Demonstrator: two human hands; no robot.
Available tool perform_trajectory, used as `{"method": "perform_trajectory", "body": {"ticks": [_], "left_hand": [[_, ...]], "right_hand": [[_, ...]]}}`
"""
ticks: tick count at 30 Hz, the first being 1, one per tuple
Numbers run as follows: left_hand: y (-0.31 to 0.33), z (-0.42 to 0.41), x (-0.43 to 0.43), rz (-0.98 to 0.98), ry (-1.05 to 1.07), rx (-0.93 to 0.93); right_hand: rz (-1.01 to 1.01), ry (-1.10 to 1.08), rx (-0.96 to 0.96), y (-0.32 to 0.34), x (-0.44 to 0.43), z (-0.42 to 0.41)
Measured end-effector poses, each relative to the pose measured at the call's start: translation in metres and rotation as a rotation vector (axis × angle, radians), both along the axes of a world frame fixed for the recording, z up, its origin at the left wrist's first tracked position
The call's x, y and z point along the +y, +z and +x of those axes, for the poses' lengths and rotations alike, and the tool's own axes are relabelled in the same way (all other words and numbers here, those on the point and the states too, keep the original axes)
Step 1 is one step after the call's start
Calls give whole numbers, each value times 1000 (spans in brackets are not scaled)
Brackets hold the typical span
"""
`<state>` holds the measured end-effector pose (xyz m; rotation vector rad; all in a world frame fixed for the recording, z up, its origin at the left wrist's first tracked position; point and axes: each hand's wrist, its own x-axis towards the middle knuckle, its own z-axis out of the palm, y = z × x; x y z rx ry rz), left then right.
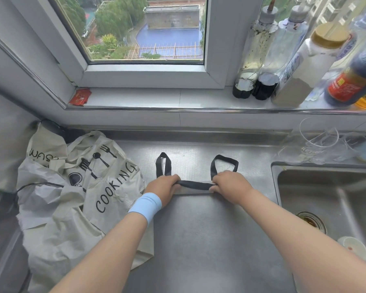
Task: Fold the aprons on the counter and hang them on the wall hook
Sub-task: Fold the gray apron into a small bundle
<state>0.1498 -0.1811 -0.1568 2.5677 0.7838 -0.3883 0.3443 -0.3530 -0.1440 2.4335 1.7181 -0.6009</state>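
Apron [199, 227]: head view, grey, flat on counter [188, 153] at 6 o'clock, betw. both forearms; long axis 12–6, black band [195, 185] on top hem runs 9–3.
L hand [164, 186]: fingers curled round band's 9 o'clock end.
R hand [230, 185]: clamped on 3 o'clock end – both equally near.
Strap loops [164, 163]: lie toward 12.
Look: smooth, matte.
Cream aprons [76, 197]: crumpled heap at 9 – prob. unfolded.
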Motion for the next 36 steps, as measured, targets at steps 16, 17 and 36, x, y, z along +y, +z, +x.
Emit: {"method": "perform_trajectory", "body": {"ticks": [16, 17, 36], "left_hand": [[17, -2, -17, 118, 149, -37], [20, -4, -17, 100, 159, -60], [61, 17, -7, -90, 870, -484]], "right_hand": [[115, 43, -137, 3, -12, -28], [123, 37, -128, 2, -13, -28], [174, -11, -29, 5, -21, -29]]}}
